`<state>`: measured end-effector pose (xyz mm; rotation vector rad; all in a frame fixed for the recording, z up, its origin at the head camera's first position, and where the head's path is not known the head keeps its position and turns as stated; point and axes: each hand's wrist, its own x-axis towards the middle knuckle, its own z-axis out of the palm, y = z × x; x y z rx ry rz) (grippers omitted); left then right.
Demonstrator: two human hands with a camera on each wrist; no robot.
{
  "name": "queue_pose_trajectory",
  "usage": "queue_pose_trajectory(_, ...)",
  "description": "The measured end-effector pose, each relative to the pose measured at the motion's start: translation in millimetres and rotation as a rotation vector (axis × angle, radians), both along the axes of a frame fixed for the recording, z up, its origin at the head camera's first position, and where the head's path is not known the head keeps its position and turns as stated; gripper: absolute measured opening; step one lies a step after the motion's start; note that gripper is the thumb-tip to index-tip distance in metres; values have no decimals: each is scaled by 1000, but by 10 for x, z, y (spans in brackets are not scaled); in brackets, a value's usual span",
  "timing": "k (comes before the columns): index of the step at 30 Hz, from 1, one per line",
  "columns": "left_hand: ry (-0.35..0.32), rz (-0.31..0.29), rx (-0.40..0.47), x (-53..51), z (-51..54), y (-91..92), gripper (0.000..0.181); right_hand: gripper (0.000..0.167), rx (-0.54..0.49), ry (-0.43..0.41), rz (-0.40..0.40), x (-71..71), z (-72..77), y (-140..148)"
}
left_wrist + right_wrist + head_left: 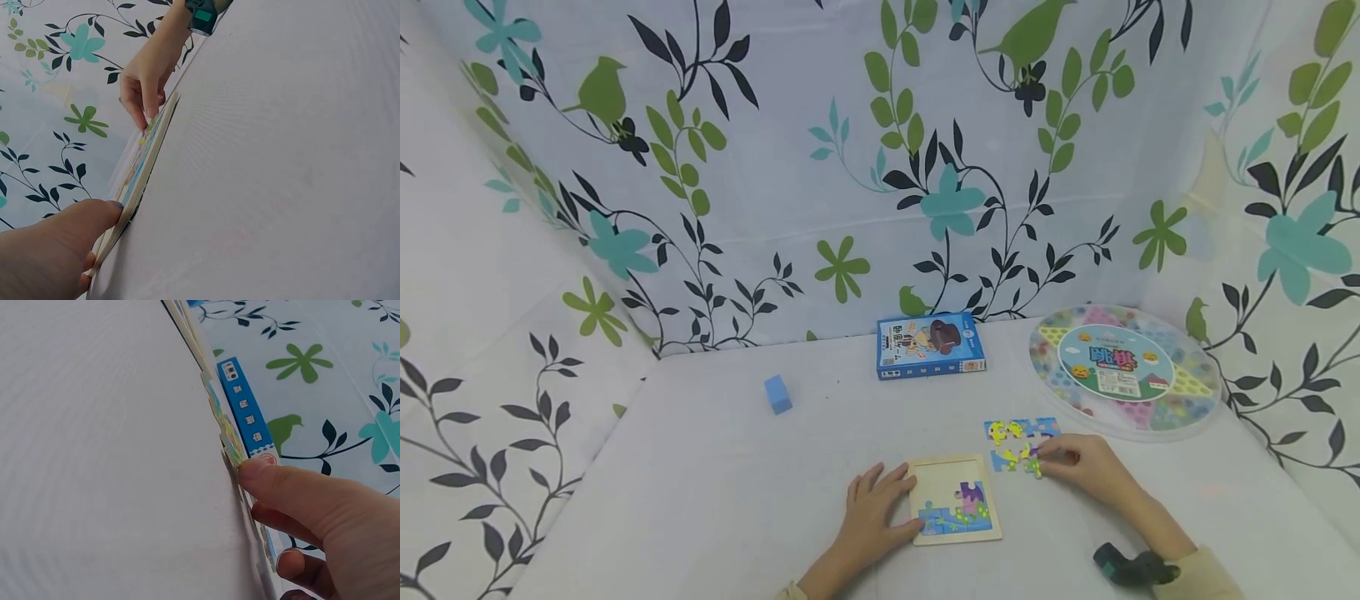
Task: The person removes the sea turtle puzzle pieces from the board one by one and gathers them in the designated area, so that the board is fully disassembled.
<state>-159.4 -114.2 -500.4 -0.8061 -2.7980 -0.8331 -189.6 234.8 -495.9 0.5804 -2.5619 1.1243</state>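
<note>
My left hand (876,512) rests against the left side of a square wooden puzzle tray (955,541), fingers spread, thumb on its rim in the left wrist view. Joined blue, purple and pink pieces (958,519) fill the tray's lower and right part; its upper left shows bare wood. To the right of the tray, my right hand (1093,468) pinches a jigsaw piece (1034,468) with green on it between thumb and fingers, low at the table. Loose blue and yellow jigsaw pieces (1006,431) lie beside and behind that hand. The fingertips partly cover the pinched piece.
A blue game box (931,347) lies at the back by the patterned curtain. Back right is a round clear-lidded board game case (1123,371). A small blue block (778,394) sits on the left of the white table. A dark device (1131,567) is strapped at the right wrist.
</note>
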Motion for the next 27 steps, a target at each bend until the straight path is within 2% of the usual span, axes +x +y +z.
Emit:
queue_pose_trajectory(4, -7, -6, 6, -1, -7, -1, 56, 15, 6, -5, -1, 2, -21, -5)
queue_pose_trajectory(19, -25, -3, 5, -2, 7, -6, 56, 16, 40, 126, 44, -9, 2, -87)
queue_pose_trajectory(27, -19, -2, -4, -8, 17, -3, 56, 17, 37, 117, 49, -4, 16, -93)
